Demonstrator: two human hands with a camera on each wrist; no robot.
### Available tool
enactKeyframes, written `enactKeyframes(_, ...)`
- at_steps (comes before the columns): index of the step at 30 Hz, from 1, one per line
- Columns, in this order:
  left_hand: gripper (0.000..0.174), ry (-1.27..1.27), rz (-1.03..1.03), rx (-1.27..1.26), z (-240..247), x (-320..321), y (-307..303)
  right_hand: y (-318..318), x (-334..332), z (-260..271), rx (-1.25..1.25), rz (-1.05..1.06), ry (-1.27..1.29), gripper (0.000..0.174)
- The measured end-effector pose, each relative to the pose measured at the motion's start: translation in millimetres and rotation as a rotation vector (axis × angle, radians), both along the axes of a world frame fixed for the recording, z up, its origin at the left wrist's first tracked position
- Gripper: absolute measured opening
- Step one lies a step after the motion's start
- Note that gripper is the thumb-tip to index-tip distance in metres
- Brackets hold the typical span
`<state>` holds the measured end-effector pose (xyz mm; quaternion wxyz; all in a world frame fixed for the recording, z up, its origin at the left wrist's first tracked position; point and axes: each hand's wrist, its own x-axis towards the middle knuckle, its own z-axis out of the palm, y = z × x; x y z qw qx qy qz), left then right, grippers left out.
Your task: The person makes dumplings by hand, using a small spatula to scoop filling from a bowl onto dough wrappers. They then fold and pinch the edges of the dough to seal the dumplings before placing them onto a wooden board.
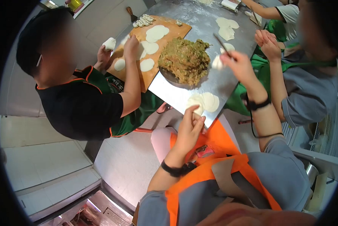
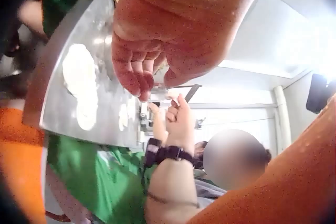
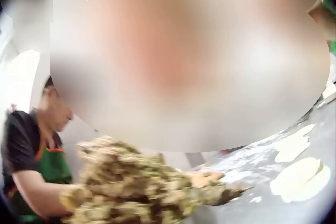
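Observation:
In the head view my left hand is held over the near table corner, fingertips overlapping the edge of several round dough wrappers. In the left wrist view the left hand's loosely bent fingers and thumb show no wrapper between them. My right hand grips a narrow dark spatula, raised to the right of a big heap of greenish-brown filling. That filling is mounded high above its round metal container. A blurred patch covers most of the right wrist view and hides the hand there.
On the left, a person in a green apron holds a white wrapper beside a wooden board bearing wrappers and folded dumplings. Another person sits close on the right. More wrappers lie on the metal table.

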<state>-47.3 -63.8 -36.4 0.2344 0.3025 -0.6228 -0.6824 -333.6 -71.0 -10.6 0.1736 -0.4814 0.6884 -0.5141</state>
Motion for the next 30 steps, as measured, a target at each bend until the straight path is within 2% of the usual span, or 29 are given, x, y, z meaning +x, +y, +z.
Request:
enactKeyframes(1, 0.031, -0.092, 0.0, -0.008, -10.6, 0.0, -4.0, -29.9, -29.6, -11.1, 0.008, -0.016, -0.083, 0.02)
enactKeyframes(3, 0.025, -0.276, -0.001, -0.025, -30.1, 0.3, -14.0, -95.2, -86.8, -43.1, 0.016, -0.042, 0.079, 0.024)
enactKeyframes(6, 0.021, -0.365, 0.03, -0.13, -58.1, 4.5, -26.0, -185.6, -134.3, -76.1, 0.063, 0.008, 0.309, 0.02)
enactKeyframes(9, 0.021, -0.429, 0.013, -0.164, -75.7, 6.1, -36.4, -260.9, -153.9, -95.3, 0.097, 0.043, 0.452, 0.018)
enactKeyframes(12, 0.022, -0.448, 0.045, -0.03, -86.1, 5.6, -41.6, -315.3, -161.0, -115.0, 0.087, 0.011, 0.586, 0.018)
enactKeyframes(15, 0.022, -0.468, 0.122, -0.034, -100.7, 6.4, -41.8, -338.7, -160.8, -136.6, 0.222, 0.051, 0.627, 0.021)
enactKeyframes(18, 0.026, -0.544, 0.196, -0.156, -88.9, -0.2, -46.6, -337.5, -161.4, -143.3, 0.259, 0.025, 0.689, 0.025)
enactKeyframes(21, 0.03, -0.546, 0.192, -0.369, -99.9, -4.1, -54.7, -315.3, -177.7, -144.0, 0.103, 0.008, 0.755, 0.026)
enactKeyframes(23, 0.034, -0.533, 0.191, -0.331, -102.7, -11.8, -59.8, -264.3, -143.4, -90.0, 0.081, -0.02, 0.548, 0.023)
enactKeyframes(24, 0.036, -0.518, 0.188, -0.404, -102.9, -19.1, -63.0, -234.0, -123.2, -63.4, 0.058, -0.047, 0.457, 0.022)
enactKeyframes(27, 0.04, -0.547, 0.119, -0.502, -100.9, -30.3, -56.9, -144.0, -83.9, -33.3, 0.136, -0.053, 0.104, 0.023)
enactKeyframes(30, 0.041, -0.636, 0.106, -0.544, -99.7, -39.3, -51.4, -55.1, -53.2, -43.6, 0.119, 0.058, 0.074, 0.025)
